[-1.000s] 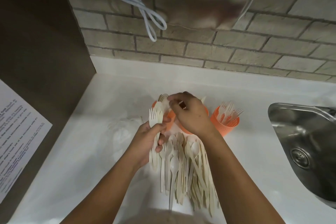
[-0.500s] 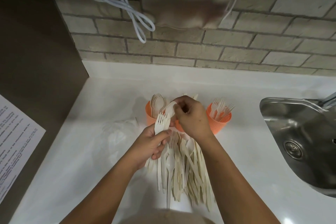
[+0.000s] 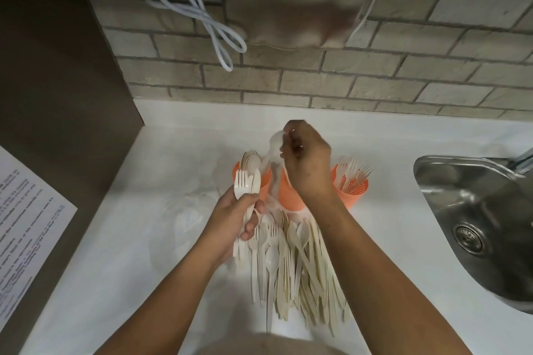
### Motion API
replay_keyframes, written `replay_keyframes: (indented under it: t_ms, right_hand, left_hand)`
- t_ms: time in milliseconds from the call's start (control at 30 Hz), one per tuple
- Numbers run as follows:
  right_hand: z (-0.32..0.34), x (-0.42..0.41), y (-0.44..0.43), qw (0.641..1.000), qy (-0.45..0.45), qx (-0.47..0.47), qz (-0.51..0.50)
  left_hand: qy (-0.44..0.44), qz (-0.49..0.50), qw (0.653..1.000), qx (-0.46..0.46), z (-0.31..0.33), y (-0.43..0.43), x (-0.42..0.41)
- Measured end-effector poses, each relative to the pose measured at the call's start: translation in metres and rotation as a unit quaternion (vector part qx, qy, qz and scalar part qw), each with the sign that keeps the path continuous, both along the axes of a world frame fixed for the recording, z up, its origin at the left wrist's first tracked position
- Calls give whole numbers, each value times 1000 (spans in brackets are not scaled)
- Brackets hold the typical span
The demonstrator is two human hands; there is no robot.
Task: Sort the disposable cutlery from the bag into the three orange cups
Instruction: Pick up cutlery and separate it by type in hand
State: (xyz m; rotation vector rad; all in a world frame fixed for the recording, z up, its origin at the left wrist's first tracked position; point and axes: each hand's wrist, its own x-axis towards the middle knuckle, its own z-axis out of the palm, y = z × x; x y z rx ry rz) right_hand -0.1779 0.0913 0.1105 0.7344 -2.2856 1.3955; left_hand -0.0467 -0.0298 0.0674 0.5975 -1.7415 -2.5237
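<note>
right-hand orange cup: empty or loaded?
Loaded. The right cup stands upright with several forks, tines up, sticking out above its rim.

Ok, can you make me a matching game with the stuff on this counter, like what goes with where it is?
Things:
1. left cup
2. right cup
3. left hand
4. sink

Places or states:
A. has forks standing in it
B. at the right edge of the counter
C. has spoons standing in it
D. holds a bunch of cutlery with a fork on top

Pairs: 1-C, 2-A, 3-D, 4-B
</note>
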Motion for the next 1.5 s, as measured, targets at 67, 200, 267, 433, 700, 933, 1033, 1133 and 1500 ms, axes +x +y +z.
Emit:
replay_keyframes:
  t_ms: [67, 200, 267, 433, 700, 933, 1033, 1133, 1500]
  right_hand:
    - [-11, 0, -5, 998, 10, 64, 28]
    - [-24, 5, -4, 986, -20, 157, 44]
    - [-24, 12, -2, 991, -39, 124, 16]
    - [-12, 33, 12, 977, -201, 35, 68]
    - [-25, 36, 24, 923, -342, 27, 175]
    - [-28, 41, 22, 897, -395, -71, 185]
    - [-29, 41, 21, 900, -392, -77, 176]
    - [-27, 38, 22, 893, -409, -75, 173]
    - [6, 5, 51, 933, -342, -88, 70]
  left_hand:
    - [13, 2, 1000, 5, 4, 2, 1]
    - [23, 10, 1000, -7, 4, 2, 2]
    - [19, 10, 1000, -4, 3, 1, 2]
    - [19, -7, 1000, -14, 0, 4, 0]
    - [24, -25, 998, -46, -4, 9, 0]
    - [8, -5, 1000, -27, -4, 5, 0]
    - [9, -2, 999, -46, -7, 7, 0]
    - [13, -12, 997, -75, -8, 13, 0]
    - [38, 10, 999, -25, -6, 8, -8]
